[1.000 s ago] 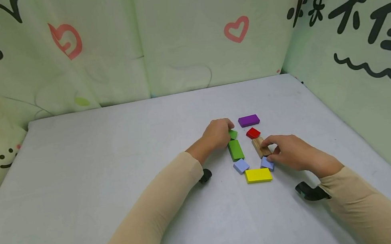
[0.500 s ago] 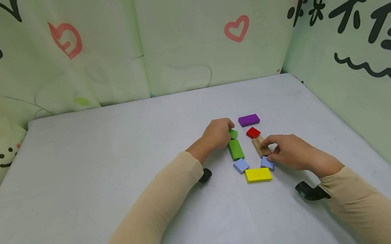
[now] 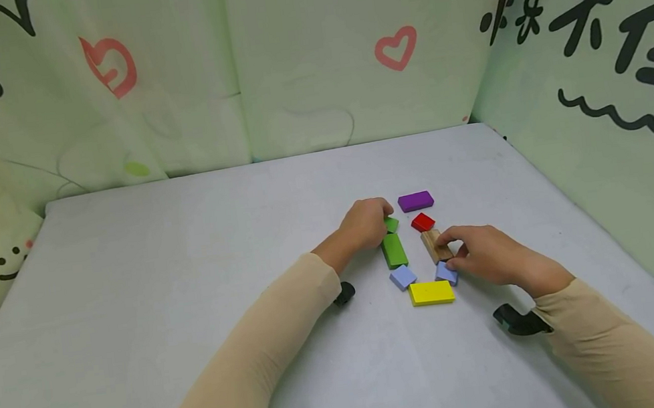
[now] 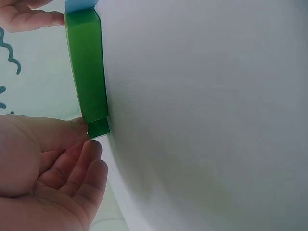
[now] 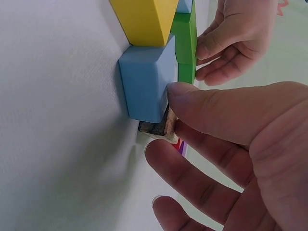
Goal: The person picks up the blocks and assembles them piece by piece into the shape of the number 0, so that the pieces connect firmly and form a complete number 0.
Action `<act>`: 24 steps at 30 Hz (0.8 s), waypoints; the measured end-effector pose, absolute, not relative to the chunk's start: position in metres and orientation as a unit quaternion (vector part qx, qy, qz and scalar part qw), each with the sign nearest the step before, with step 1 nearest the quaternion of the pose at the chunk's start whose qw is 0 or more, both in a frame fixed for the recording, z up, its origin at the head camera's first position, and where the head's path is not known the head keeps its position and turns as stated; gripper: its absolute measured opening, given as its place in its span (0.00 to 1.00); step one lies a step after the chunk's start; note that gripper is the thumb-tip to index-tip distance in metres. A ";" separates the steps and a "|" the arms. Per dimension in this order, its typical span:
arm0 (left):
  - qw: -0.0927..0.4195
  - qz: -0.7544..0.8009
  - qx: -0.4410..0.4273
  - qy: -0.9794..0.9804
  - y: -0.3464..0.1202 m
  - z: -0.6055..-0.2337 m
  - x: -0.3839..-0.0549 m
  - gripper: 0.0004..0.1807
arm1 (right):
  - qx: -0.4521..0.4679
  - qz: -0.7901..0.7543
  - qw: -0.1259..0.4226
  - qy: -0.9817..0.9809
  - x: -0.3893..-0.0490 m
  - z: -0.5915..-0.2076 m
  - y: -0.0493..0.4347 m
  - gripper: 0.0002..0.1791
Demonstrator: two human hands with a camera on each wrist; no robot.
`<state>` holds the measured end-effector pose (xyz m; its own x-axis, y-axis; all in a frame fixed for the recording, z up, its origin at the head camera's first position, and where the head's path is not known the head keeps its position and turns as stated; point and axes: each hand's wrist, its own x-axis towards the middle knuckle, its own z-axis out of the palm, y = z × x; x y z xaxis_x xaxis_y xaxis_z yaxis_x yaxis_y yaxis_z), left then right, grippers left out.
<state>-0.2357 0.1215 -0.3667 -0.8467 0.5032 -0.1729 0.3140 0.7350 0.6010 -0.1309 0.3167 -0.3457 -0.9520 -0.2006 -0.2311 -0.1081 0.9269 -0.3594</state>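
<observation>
In the head view, toy building blocks lie in a ring. My left hand (image 3: 365,223) pinches a small green block (image 3: 392,225) at the ring's far left; its fingertips show around that block's end in the left wrist view. A longer green block (image 3: 395,251) lies nearer me. On the opposite side, my right hand (image 3: 493,254) has thumb and index finger on a wooden block (image 3: 431,246). Its thumb also lies against the right blue block (image 5: 144,82) in the right wrist view. A red block (image 3: 423,222) sits just beyond the wooden one.
A purple block (image 3: 415,201) forms the ring's far side, apart from the others. Nearest me is a yellow block (image 3: 431,293), with another blue block (image 3: 403,277) at its left corner. The white table (image 3: 188,260) stands against green printed curtains (image 3: 299,66).
</observation>
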 end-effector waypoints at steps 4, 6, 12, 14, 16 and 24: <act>0.166 0.284 0.225 0.917 0.122 -0.366 -0.235 0.20 | -0.080 -0.174 0.131 0.973 -0.130 -0.346 0.317 0.21; 0.166 0.281 0.226 0.918 0.122 -0.366 -0.235 0.20 | -0.080 -0.174 0.131 0.973 -0.130 -0.346 0.317 0.21; 0.165 0.281 0.224 0.919 0.121 -0.366 -0.235 0.19 | -0.082 -0.173 0.130 0.973 -0.131 -0.346 0.317 0.21; 0.166 0.282 0.222 0.918 0.121 -0.366 -0.235 0.19 | -0.083 -0.174 0.130 0.973 -0.131 -0.346 0.317 0.21; 0.166 0.281 0.222 0.919 0.121 -0.366 -0.234 0.19 | -0.083 -0.175 0.130 0.972 -0.131 -0.346 0.317 0.21; 0.163 0.280 0.222 0.919 0.121 -0.365 -0.234 0.20 | -0.081 -0.175 0.135 0.972 -0.131 -0.345 0.317 0.21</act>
<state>-0.2336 0.1213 -0.3652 -0.8483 0.4996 -0.1757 0.3164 0.7442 0.5882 -0.1312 0.3166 -0.3449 -0.9505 -0.2044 -0.2342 -0.1098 0.9256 -0.3623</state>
